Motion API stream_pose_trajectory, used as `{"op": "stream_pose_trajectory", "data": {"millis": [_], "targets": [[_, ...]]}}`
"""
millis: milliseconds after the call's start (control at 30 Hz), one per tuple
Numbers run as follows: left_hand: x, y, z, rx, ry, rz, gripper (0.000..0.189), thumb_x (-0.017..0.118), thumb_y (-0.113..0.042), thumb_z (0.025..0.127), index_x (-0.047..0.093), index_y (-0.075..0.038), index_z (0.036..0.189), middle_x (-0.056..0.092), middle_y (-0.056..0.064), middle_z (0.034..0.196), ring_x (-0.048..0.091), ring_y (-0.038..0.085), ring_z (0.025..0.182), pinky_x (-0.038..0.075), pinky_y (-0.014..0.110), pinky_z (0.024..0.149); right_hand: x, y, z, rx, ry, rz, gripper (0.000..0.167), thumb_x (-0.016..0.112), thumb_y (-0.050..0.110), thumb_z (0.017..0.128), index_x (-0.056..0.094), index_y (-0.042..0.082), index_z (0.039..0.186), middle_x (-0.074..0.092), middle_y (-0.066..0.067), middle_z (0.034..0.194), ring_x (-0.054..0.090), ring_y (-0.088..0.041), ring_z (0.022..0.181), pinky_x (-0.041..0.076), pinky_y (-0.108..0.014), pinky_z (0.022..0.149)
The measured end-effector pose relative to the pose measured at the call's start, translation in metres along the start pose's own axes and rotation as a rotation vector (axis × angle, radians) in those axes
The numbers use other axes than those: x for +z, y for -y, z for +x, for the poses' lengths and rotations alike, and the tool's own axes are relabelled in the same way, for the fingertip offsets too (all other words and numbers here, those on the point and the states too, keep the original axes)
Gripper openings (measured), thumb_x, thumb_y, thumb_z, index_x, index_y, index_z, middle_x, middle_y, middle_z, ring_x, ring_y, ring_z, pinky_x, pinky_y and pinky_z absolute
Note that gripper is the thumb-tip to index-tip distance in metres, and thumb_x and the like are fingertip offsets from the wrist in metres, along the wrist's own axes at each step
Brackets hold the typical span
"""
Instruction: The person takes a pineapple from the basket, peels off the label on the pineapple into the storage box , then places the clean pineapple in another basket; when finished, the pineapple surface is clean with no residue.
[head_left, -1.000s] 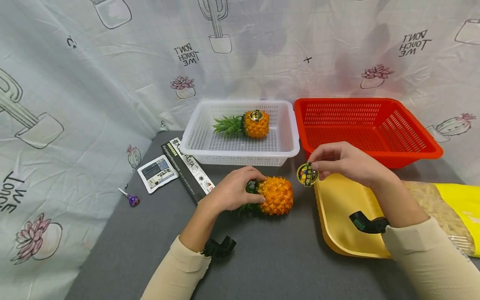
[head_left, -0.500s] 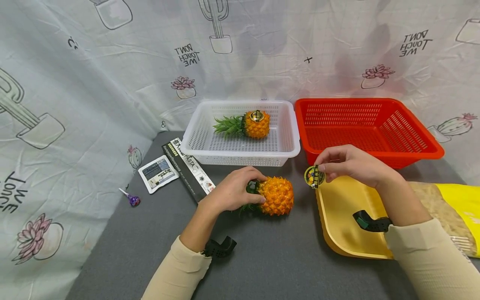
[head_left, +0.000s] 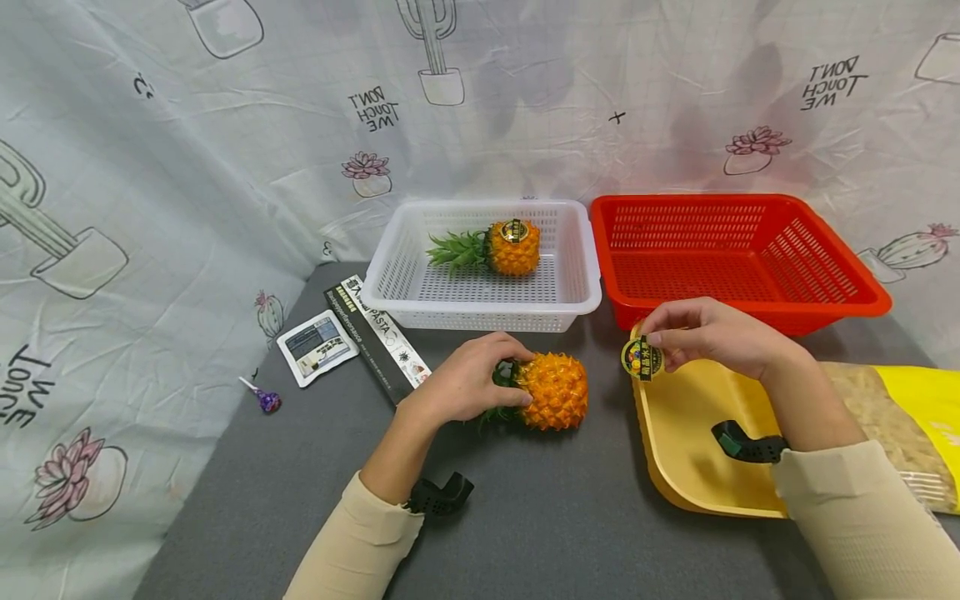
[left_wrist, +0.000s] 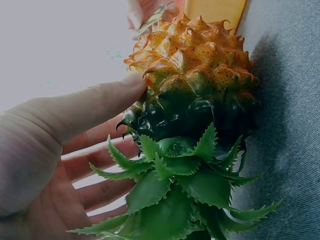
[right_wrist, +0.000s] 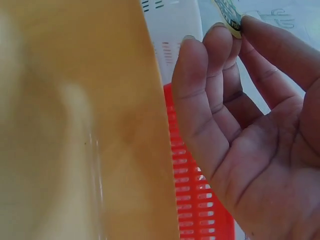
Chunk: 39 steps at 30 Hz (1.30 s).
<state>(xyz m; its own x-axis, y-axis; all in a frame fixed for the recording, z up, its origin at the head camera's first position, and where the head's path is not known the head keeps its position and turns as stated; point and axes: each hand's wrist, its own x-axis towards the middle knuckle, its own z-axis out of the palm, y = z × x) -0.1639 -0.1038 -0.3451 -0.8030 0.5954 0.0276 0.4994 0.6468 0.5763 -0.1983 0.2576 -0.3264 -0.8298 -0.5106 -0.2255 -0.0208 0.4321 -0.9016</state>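
A small orange pineapple (head_left: 558, 392) lies on its side on the grey table, its green crown toward the left. My left hand (head_left: 468, 379) grips it near the crown, thumb and fingers on either side. In the left wrist view the thumb of the left hand (left_wrist: 75, 115) presses the spiky skin of the pineapple (left_wrist: 192, 65), and the leaves point toward the camera. My right hand (head_left: 712, 342) pinches a round black-and-yellow sticker (head_left: 642, 358) by its edge, over the left rim of the yellow tray (head_left: 660, 467). Thumb and fingertips meet on the sticker (right_wrist: 229, 17) in the right wrist view.
A white basket (head_left: 480, 320) at the back holds another pineapple (head_left: 514, 254) bearing a similar sticker. Beside it stands a red basket (head_left: 742, 312). Left lie a pasta box (head_left: 378, 342), a white sachet (head_left: 317, 348) and a lollipop (head_left: 266, 400). A yellow bag (head_left: 907, 408) lies far right.
My right hand has moved slightly right and down with the sticker, from beside the yellow tray to over its rim. The left hand and pineapple stay in place.
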Motion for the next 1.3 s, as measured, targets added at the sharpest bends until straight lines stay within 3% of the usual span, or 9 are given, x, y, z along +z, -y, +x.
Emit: {"op": "stream_pose_trajectory", "data": {"millis": [133,567,900,1300], "targets": [[-0.001,-0.001,0.000,0.004,-0.003,0.010,0.051,0.084,-0.029,0.088,0.068,-0.010,0.132,0.066,0.003,0.133,0.062,0.022,0.124,0.050,0.040,0.108,-0.002,-0.003,-0.002,0.031,-0.003,-0.004,0.027,0.066,0.022,0.102,0.066,0.000,0.117,0.071,-0.010,0.100,0.069,-0.036,0.092,0.062,-0.041,0.083],[0.001,0.001,-0.001,0.003,-0.004,-0.003,0.050,0.084,-0.028,0.089,0.068,-0.010,0.133,0.066,0.003,0.133,0.061,0.023,0.126,0.049,0.041,0.109,-0.008,-0.014,-0.004,0.092,0.013,-0.034,0.028,0.063,0.020,0.103,0.064,-0.003,0.119,0.070,-0.010,0.098,0.070,-0.027,0.090,0.063,-0.041,0.084],[0.001,0.001,0.000,0.006,0.003,-0.003,0.050,0.083,-0.029,0.089,0.068,-0.011,0.133,0.065,0.003,0.134,0.062,0.023,0.125,0.050,0.041,0.108,-0.012,-0.023,-0.004,0.093,0.021,-0.011,0.028,0.062,0.019,0.104,0.062,-0.005,0.118,0.068,-0.009,0.097,0.069,-0.026,0.090,0.063,-0.043,0.083],[-0.001,0.001,-0.001,-0.008,0.015,-0.020,0.050,0.083,-0.028,0.090,0.067,-0.011,0.133,0.064,0.003,0.135,0.061,0.022,0.125,0.050,0.041,0.108,-0.014,-0.028,0.001,0.137,0.046,-0.111,0.027,0.065,0.018,0.102,0.063,-0.002,0.119,0.067,-0.015,0.106,0.067,-0.023,0.096,0.063,-0.039,0.082]]}}
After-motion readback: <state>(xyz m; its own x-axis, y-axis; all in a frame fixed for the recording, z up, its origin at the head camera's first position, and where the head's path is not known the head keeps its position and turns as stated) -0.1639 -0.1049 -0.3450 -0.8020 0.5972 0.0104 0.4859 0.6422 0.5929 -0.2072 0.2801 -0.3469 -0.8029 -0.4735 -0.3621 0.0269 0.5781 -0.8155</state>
